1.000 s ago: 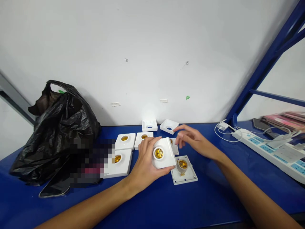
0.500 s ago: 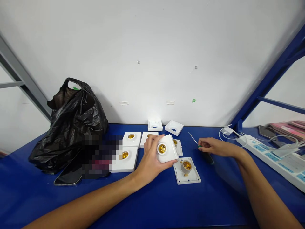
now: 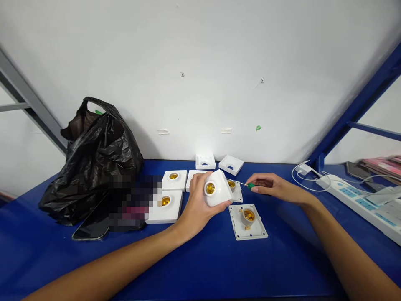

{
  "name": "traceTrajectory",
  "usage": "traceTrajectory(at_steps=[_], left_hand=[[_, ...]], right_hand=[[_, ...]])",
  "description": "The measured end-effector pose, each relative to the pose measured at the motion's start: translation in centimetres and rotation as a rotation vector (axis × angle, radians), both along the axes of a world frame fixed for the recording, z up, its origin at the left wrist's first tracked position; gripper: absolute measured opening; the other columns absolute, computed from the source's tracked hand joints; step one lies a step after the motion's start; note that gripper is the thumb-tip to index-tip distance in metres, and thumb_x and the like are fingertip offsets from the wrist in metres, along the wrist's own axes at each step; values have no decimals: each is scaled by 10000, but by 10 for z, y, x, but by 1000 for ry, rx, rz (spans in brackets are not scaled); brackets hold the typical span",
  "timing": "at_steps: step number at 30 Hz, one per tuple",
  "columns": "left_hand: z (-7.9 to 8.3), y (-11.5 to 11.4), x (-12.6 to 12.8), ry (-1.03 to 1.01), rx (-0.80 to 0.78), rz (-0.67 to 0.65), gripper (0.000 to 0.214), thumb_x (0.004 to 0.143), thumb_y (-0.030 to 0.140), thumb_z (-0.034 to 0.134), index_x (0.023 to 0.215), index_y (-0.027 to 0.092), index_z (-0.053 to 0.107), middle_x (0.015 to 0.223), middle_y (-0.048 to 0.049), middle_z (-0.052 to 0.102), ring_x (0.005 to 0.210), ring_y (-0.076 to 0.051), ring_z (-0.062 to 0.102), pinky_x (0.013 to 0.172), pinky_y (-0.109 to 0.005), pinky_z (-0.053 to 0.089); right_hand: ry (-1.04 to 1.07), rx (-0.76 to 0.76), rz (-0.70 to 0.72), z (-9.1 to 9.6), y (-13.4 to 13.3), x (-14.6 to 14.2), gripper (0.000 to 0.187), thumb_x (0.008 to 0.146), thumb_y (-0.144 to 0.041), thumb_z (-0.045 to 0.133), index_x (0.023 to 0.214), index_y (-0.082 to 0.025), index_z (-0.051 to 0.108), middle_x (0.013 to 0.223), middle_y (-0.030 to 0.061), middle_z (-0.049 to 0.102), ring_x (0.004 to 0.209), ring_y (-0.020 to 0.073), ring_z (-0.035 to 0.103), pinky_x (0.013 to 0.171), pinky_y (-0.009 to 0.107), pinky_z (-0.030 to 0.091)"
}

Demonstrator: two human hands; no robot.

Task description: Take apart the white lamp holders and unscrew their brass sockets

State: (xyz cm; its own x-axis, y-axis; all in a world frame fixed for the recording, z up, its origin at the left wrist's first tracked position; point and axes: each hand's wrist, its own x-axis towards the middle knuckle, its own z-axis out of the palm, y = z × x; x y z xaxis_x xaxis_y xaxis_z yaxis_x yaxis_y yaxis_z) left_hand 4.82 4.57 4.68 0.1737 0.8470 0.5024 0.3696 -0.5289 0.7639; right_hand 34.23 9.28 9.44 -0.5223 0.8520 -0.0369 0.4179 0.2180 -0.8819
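My left hand [image 3: 196, 211] is closed around a square white lamp holder [image 3: 219, 193], tilted up off the table with its brass socket facing me. My right hand [image 3: 271, 186] grips a screwdriver [image 3: 250, 185] by its green handle. The thin shaft points left, its tip close to the lamp holder's right edge; whether they touch I cannot tell. Below lies an uncovered lamp holder base [image 3: 250, 228] with its brass socket showing. Another base [image 3: 238, 195] sits partly hidden behind the held one. Two loose white covers [image 3: 231, 164] rest near the wall.
Several capped lamp holders [image 3: 167, 211] stand left of my left hand. Further left are a black plastic bag [image 3: 100, 167] and a phone [image 3: 90, 228], beside a pixelated patch. A white power strip [image 3: 354, 196] with cables lies at the right. A wall [image 3: 213, 83] bounds the blue table's back.
My right hand has lifted the screwdriver off the table and brought its tip leftward to the held lamp holder. My left hand keeps its hold. The view has shifted slightly.
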Motion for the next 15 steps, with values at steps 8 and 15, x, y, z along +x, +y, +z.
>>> traceTrajectory(at_steps=[8,15], left_hand=[[0,1,0,-37,-4,-3,746,844,343,898,1458,344,473,1372,-66,483,1339,-312,508,1180,-544,412],[2,-1,-1,-52,11,-30,773,810,348,928,1439,346,478,1358,-64,488,1328,-326,512,1177,-565,416]], right_hand=[[-33,5,-2,5,-2,8,388,860,-606,806,1084,-293,856,1104,74,790,1071,297,689,975,454,545],[-102,34,-7,10,-3,10,404,888,-635,756,1113,-322,877,1007,78,766,950,276,656,870,431,538]])
